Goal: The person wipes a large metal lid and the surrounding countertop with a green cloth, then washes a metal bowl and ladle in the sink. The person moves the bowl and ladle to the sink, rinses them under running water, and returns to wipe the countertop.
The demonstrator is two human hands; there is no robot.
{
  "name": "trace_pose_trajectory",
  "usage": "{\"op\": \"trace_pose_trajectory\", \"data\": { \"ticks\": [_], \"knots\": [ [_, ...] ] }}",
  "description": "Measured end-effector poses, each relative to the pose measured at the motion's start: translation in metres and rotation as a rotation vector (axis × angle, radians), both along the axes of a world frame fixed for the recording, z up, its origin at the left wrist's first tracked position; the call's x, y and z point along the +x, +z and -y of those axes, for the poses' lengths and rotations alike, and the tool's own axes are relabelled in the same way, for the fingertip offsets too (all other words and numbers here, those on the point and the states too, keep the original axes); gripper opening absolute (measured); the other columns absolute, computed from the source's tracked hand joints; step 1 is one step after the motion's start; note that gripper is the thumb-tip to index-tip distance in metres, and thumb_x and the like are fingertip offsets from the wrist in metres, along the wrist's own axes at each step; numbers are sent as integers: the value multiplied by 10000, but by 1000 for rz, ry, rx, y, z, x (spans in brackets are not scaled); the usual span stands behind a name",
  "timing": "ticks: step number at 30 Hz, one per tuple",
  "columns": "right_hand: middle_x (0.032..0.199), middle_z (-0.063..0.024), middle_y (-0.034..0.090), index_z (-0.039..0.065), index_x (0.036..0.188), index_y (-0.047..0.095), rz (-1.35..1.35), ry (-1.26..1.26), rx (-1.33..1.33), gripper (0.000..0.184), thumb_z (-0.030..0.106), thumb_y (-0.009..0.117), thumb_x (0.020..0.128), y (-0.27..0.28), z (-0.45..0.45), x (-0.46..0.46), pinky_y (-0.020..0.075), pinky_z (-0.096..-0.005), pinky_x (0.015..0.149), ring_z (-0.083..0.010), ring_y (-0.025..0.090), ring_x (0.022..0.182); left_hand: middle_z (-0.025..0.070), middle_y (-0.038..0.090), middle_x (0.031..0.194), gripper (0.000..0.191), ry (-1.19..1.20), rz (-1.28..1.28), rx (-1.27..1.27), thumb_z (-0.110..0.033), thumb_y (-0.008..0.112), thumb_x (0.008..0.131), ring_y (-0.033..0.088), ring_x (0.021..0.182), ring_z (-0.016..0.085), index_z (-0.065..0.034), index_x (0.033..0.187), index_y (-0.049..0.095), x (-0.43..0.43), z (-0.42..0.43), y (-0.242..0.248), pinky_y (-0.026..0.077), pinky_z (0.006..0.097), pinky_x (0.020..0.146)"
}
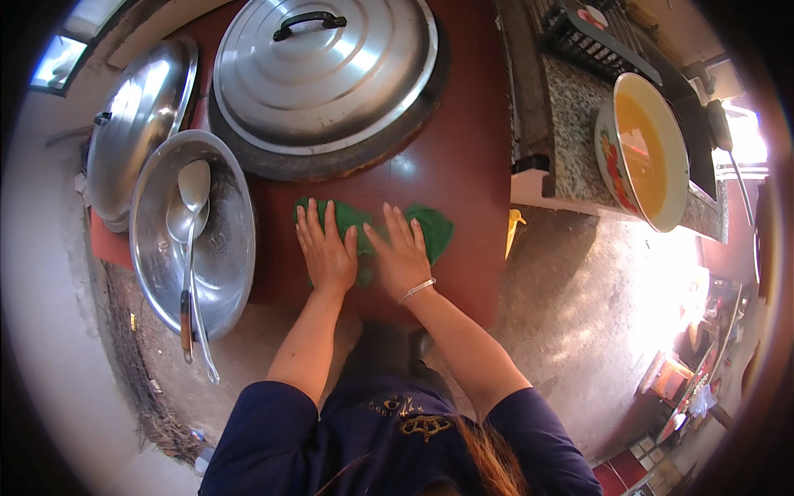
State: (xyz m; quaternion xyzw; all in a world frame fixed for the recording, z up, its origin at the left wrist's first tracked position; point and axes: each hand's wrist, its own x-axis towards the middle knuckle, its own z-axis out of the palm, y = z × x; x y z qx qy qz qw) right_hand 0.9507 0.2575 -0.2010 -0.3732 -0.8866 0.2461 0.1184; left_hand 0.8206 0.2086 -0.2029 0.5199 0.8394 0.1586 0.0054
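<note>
A green cloth (pixel 438 232) lies spread on the dark red surface (pixel 471 155) in front of me. My left hand (pixel 327 254) rests palm down on its left part, fingers extended and slightly apart. On the right, my right hand (pixel 400 254), with a bracelet at the wrist, also presses flat on the cloth; it is slightly blurred. Both hands cover much of the cloth's middle. Beyond them sits a large round metal lid (pixel 322 80) with a black handle, over a dark round rim (pixel 310 167).
To the left, a metal basin (pixel 232 248) holds a ladle (pixel 195 186) and another metal utensil. Behind it leans a second metal lid (pixel 136 111). At right, an enamel basin (pixel 611 149) of orange-yellow liquid stands on a speckled stone counter (pixel 574 124), beside a black rack (pixel 595 46).
</note>
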Motion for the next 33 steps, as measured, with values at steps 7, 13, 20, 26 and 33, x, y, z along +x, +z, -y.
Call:
{"op": "trace_pose_trajectory", "data": {
  "ticks": [7,13,20,26,33],
  "knots": [
    [1413,-164,258,143,1220,509,-115,32,-54,459,59,544,770,-9,-31,-8,193,-461,1052,-288,228,1317,201,313,1324,449,7,25,39,-254,480,872,212,1270,414,-22,1249,408,-6,-20,-1,200,517,1022],
    [1408,-163,263,92,1232,479,31,-115,-130,543,36,592,704,13,39,101,182,-446,1060,-295,223,1320,181,324,1319,455,-299,136,-80,-265,493,858,217,1270,401,-38,1246,424,88,23,18,203,508,1027],
    [1417,-179,226,-14,1313,321,26,-285,-135,651,43,585,721,13,56,129,189,-442,1059,-323,217,1316,140,348,1311,412,-592,186,-62,-269,493,851,243,1270,364,-84,1218,467,108,-17,14,217,502,1030],
    [1424,-173,213,-34,1318,290,71,-463,22,634,51,554,749,0,-29,103,178,-437,1067,-315,204,1322,124,391,1284,377,-717,162,85,-269,502,843,269,1267,340,-102,1180,502,97,-128,10,246,488,1021],
    [1433,-154,192,-14,1358,205,52,-612,63,662,62,525,782,-17,-112,81,178,-415,1073,-310,189,1324,113,415,1277,352,-854,142,170,-289,487,845,290,1263,316,-128,1156,522,89,-240,-6,267,472,1018]
  ]
}}
